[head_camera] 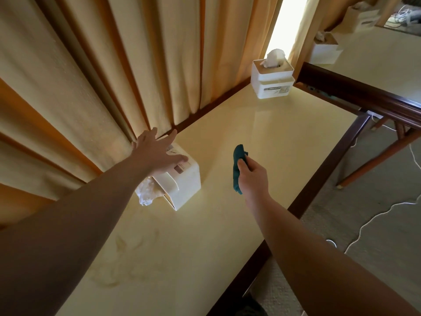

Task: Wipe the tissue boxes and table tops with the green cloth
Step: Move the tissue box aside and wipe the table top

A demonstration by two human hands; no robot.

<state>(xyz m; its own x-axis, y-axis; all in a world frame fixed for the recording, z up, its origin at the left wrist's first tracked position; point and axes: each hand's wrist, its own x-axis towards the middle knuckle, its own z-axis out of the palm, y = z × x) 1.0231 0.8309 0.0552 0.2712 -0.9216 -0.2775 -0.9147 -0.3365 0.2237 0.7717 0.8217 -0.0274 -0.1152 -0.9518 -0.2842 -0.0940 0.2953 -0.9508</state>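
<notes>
I had my left hand (157, 153) spread wide, fingers straight, resting on the near box (180, 179), which lay tipped on its side on the table (227, 236) close to the curtain (91, 76), its tissue (147, 192) spilling out toward me. My right hand (251, 176) gripped the cloth (238, 167), bunched into a wad above the tabletop just right of that box, apart from it.

I judged the near box to be light, hollow plastic: stiff enough to take rubbing, but easy to send sliding on the glossy tabletop, so it wanted steadying with a flat palm on the upper face or fingers round its edges while the cloth worked the other sides. Its smooth shell looked slippery. The tissue was soft and would tear or drag out if the cloth caught it, so I meant to keep clear of the opening.

The cloth was limp and folded on itself; held as a wad it gave a firm pad, though spread flat it would cover more table.

The far box (271, 78) stood upright at the table's far corner, well apart from both hands, tissue poking from its top. Two more boxes showed on another table (376, 60) beyond. Faint smears marked the tabletop near me. A white cable (364, 224) trailed over the floor to the right.
</notes>
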